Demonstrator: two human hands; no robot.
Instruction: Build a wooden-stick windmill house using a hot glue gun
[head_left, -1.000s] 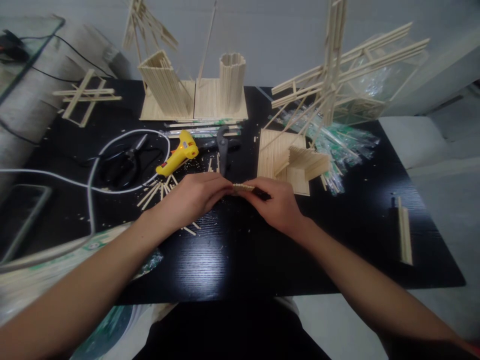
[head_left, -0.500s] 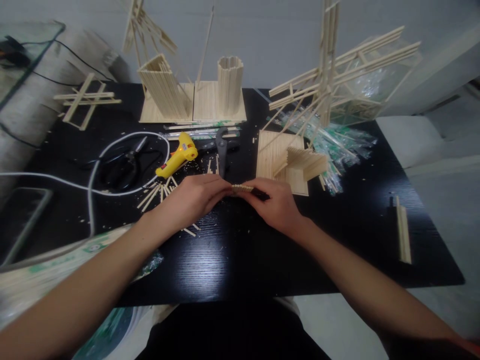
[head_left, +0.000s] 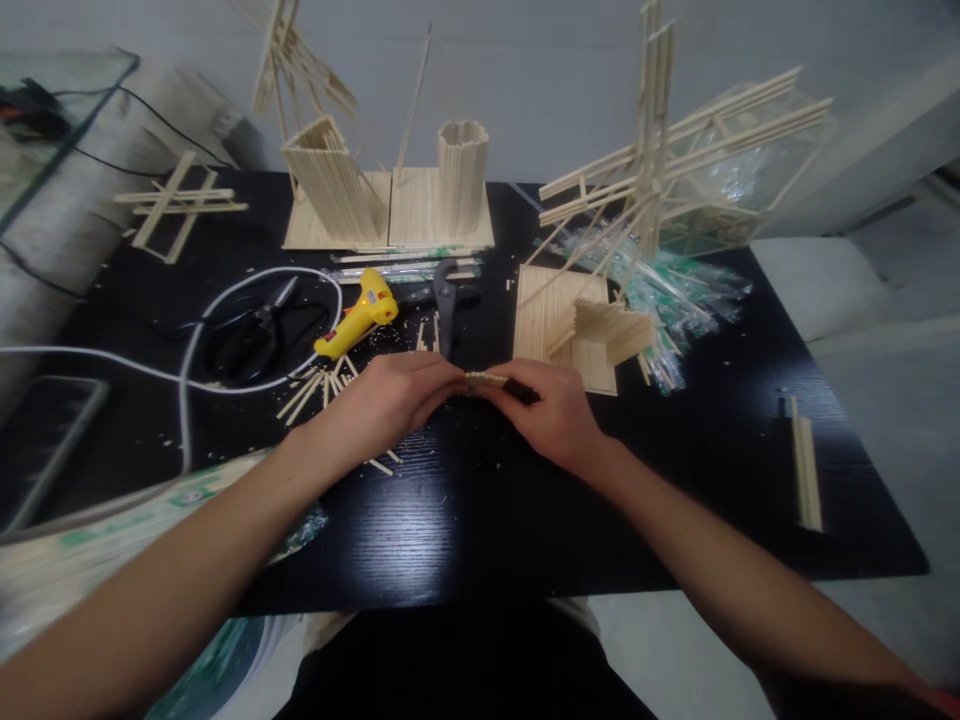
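Between my two hands, a small row of wooden sticks (head_left: 486, 379) shows its pale ends, held just above the black table. My left hand (head_left: 409, 388) pinches the row's left end, fingers pressed together. From the other side my right hand (head_left: 551, 400) grips its right end, thumb below and fingers above. Most of the row is hidden by the fingers. Beyond the hands lies a dark-handled cutter (head_left: 445, 305). A yellow glue gun (head_left: 360, 315) rests left of it, with loose cut sticks (head_left: 304, 393) beside my left wrist.
Stick-built walls on a base (head_left: 562, 310) stand beyond my right hand. Two stick towers (head_left: 461, 180) rise at the back. Black scissors (head_left: 259, 330) lie inside the white cable's loop (head_left: 196, 340). Plastic-wrapped sticks (head_left: 675, 290) and a stick bundle (head_left: 806, 470) are on the right.
Both hands keep their hold on the stick row, almost unmoved. The whole view has shifted slightly, with the background a little lower in the picture.
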